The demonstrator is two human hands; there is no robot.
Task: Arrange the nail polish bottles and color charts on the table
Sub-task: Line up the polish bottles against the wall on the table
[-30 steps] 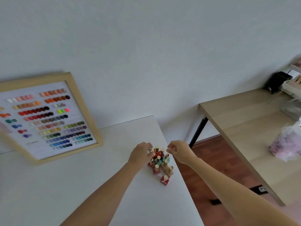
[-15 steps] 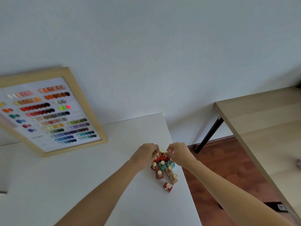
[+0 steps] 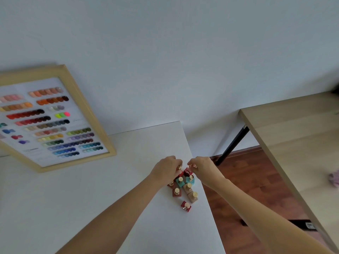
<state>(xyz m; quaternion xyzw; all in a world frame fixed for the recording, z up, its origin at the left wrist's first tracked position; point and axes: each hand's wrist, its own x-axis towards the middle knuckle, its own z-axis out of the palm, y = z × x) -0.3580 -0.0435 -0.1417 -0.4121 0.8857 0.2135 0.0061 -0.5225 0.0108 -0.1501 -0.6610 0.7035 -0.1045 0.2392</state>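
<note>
Several small nail polish bottles with gold caps stand in a tight cluster near the right edge of the white table: red, teal and beige ones. One red bottle stands alone nearest me. My left hand is closed on the gold cap of a red bottle at the cluster's far end. Beside it, my right hand pinches the cap of a dark red bottle. A wood-framed colour chart with rows of nail swatches leans against the wall at the left.
A light wooden table with a black leg stands to the right across a gap of reddish wood floor. Something pale pink lies at its right edge. The white wall is close behind.
The view has shifted left and closer, so the wooden table's clutter left the frame. Both hands moved together onto the far bottles of the cluster and closed on their caps.
</note>
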